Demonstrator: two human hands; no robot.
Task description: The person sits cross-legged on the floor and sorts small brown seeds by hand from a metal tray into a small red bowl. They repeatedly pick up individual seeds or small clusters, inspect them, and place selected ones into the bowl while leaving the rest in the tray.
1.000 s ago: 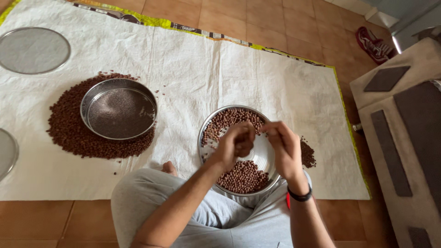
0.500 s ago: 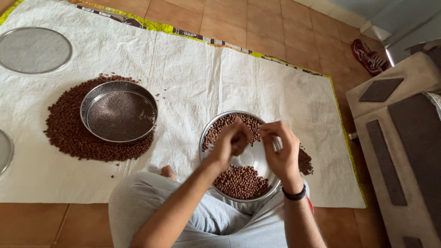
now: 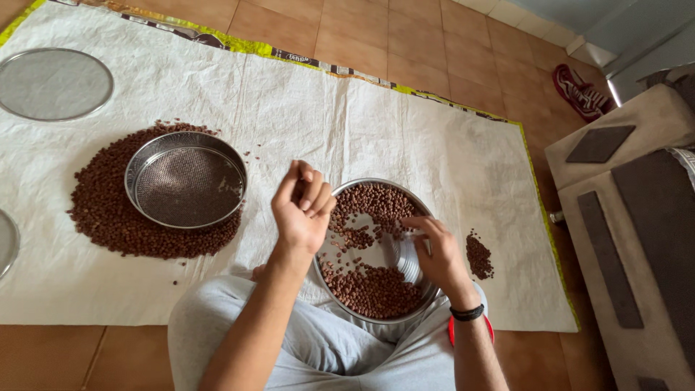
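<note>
While the far left of the white cloth (image 3: 434, 145) carries only a flat round mesh lid (image 3: 54, 83) and the rim of another metal piece (image 3: 6, 242) at the picture's edge, the first thing of weight is the round sieve (image 3: 186, 179), which sits upright in the middle of a wide heap of brown beans (image 3: 108, 217), well apart from either hand. Next along comes the left hand (image 3: 302, 210), lifted above the left rim of the steel bowl (image 3: 405, 257); its fingers are curled loosely inward with the back turned to the camera, so whether they pinch a bean or nothing I cannot tell. It hangs over the cloth between sieve and bowl, nearer the bowl. The bowl rests against the person's crossed legs in grey trousers (image 3: 311, 347), and the beans in the bowl (image 3: 373, 289) lie in two patches, one at the far rim and one at the near rim, with bare metal between. The right hand (image 3: 434, 250) is down inside the bowl, palm down, fingers spread and pointing left, their tips on the beans at the edge of the bare strip; it grips nothing. So the bowl's beans lie directly under and left of the right hand, which is plainly the nearer one. Further right, just beside the bowl, a small pile of beans (image 3: 479, 257) lies on the cloth.
</note>
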